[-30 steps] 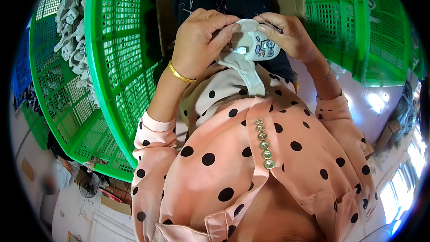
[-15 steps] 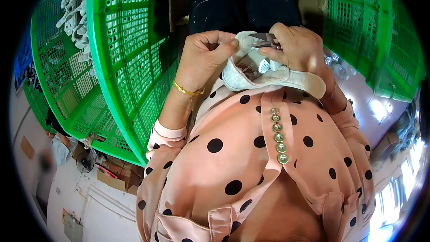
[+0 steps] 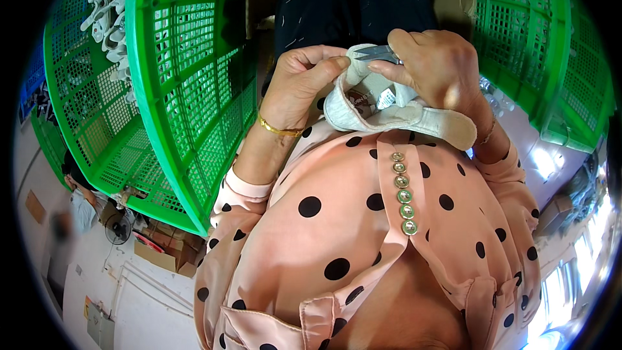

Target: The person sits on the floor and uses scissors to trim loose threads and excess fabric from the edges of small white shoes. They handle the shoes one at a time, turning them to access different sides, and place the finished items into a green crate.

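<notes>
My left hand (image 3: 300, 84) pinches the upper left edge of a pale grey sewn fabric piece (image 3: 343, 109). The piece is curved, with a rounded tab at its right end and a small white label (image 3: 386, 98) inside. It rests close against my shirt front. In my right hand (image 3: 442, 68) are small metal scissors (image 3: 379, 54), thumb and fingers closed around them. Their blades point left, over the fabric edge beside my left fingertips. Whether my right hand also grips the fabric is hidden.
Tall green plastic crates (image 3: 181, 91) stand at my left, one with several pale fabric pieces (image 3: 107, 19) on it. Another green crate (image 3: 518, 39) is at my right. Beyond the left crates are a fan (image 3: 118, 227) and a cardboard box (image 3: 155, 256).
The scissor blades have come closer together and moved slightly left, nearer my left fingertips. Both hands and the fabric piece have shifted slightly right.
</notes>
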A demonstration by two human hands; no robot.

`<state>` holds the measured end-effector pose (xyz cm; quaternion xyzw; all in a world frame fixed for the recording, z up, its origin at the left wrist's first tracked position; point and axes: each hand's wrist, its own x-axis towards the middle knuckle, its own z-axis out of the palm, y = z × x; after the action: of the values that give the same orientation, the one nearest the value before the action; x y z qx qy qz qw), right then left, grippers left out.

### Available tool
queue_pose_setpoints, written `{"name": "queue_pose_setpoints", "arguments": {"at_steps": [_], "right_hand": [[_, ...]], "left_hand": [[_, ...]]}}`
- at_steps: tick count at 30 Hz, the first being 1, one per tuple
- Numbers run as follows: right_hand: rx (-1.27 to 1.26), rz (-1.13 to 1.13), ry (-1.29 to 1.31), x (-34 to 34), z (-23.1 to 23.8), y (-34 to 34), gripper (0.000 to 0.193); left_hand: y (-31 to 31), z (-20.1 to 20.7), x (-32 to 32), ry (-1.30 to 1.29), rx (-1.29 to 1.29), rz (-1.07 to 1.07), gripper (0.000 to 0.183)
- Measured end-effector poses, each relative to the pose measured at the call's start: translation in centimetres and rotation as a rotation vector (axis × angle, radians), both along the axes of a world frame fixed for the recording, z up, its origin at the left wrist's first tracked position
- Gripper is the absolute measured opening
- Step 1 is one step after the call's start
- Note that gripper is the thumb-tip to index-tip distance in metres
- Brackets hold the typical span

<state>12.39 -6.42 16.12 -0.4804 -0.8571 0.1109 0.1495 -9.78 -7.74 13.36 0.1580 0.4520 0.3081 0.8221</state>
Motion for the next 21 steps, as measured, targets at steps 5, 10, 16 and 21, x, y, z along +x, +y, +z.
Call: {"name": "queue_pose_setpoints", "arguments": {"at_steps": [5, 10, 16, 21], "right_hand": [[0.039, 0.041, -0.011, 0.1, -0.3, 0.1, 0.042], [0.059, 0.094, -0.043, 0.4, -0.5, 0.3, 0.041], [0.061, 0.133, -0.064, 0.6, -0.6, 0.3, 0.039], [0.019, 0.151, -0.043, 0.7, -0.8, 0.1, 0.04]], "left_hand": [[-0.4, -0.2, -0.1, 0.024, 0.0, -0.006, 0.02], [-0.7, -0.5, 0.0, 0.008, -0.032, 0.013, 0.021], [-1.3, -0.7, 0.6, -0.035, -0.063, 0.07, 0.02], [-1.6, -0.8, 0.8, -0.064, -0.078, 0.101, 0.021]]}}
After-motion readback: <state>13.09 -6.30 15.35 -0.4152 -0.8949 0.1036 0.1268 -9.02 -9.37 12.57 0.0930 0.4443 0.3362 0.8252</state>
